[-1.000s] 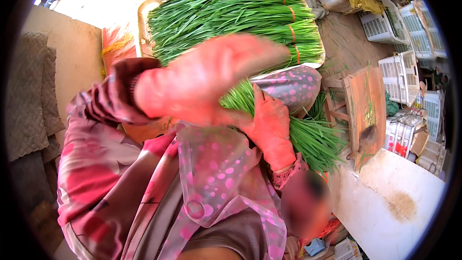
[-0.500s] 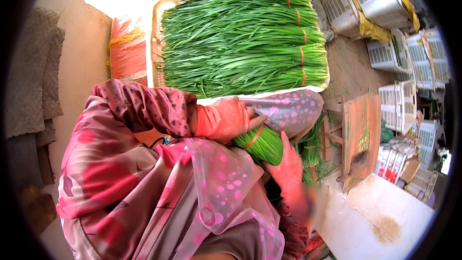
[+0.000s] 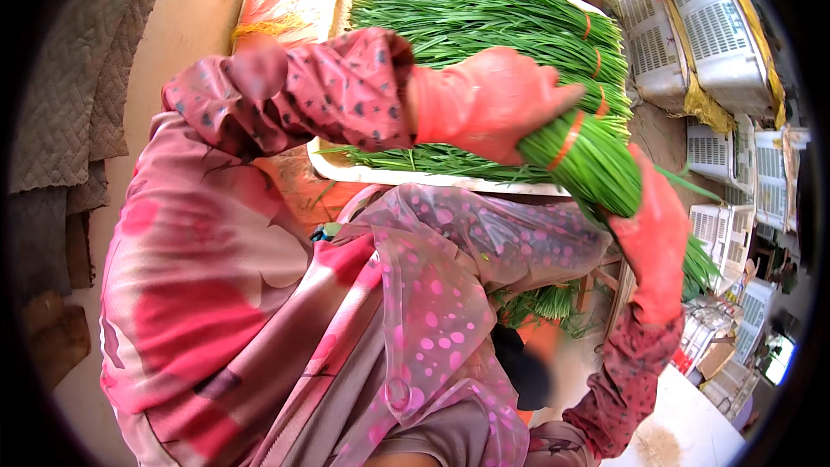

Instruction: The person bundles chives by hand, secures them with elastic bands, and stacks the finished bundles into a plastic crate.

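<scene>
White crates [image 3: 713, 26] are standing at the far right, while the left hand [image 3: 493, 104] and right hand [image 3: 654, 240] are both grasping a banded green bundle [image 3: 598, 163], which is slanting across the near right corner of a white tray [image 3: 450, 180] holding more bundles [image 3: 493, 22].

My camera sits on my head, the left one of a pair; it looks down, near to my left grip [image 3: 488, 105] and right grip [image 3: 654, 238], bending straight edges.

Vegetable-packing workspace, white plastic crates [image 3: 724, 30] stacked at right, 1 white tray [image 3: 406, 176] of orange-banded green bundles [image 3: 484, 17]
</scene>
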Tool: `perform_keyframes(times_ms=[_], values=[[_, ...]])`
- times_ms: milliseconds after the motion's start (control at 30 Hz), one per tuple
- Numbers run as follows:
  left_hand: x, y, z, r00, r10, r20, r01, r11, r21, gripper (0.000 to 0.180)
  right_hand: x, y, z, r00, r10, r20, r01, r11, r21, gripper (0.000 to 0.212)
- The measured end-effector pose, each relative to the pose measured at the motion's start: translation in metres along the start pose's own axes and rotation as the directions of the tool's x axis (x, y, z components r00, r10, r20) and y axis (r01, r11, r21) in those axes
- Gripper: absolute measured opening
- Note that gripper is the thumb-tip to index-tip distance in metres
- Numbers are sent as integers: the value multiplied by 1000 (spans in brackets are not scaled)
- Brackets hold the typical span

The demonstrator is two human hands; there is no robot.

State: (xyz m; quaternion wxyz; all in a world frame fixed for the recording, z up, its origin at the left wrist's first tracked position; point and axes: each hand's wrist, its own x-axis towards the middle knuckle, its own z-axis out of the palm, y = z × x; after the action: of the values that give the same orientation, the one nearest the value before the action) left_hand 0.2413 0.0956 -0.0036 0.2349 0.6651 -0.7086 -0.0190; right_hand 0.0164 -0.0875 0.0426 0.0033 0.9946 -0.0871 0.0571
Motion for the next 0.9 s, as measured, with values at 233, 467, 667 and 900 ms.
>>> perform_keyframes(times_ms=[233,467,667,900], values=[[-142,-41,55,921,-342,185,335,940,67,94,43,-86,152,974,-199,111,191,979,76,80],[-206,-43,61,824,-505,259,483,863,146,90,66,-136,193,935,-288,208,255,951,173,81],[-214,-40,68,796,-535,283,508,845,166,89,62,-139,208,927,-322,191,298,943,146,79],[-221,-63,108,756,-584,296,548,812,202,97,67,-141,264,947,-254,198,190,938,291,75]])
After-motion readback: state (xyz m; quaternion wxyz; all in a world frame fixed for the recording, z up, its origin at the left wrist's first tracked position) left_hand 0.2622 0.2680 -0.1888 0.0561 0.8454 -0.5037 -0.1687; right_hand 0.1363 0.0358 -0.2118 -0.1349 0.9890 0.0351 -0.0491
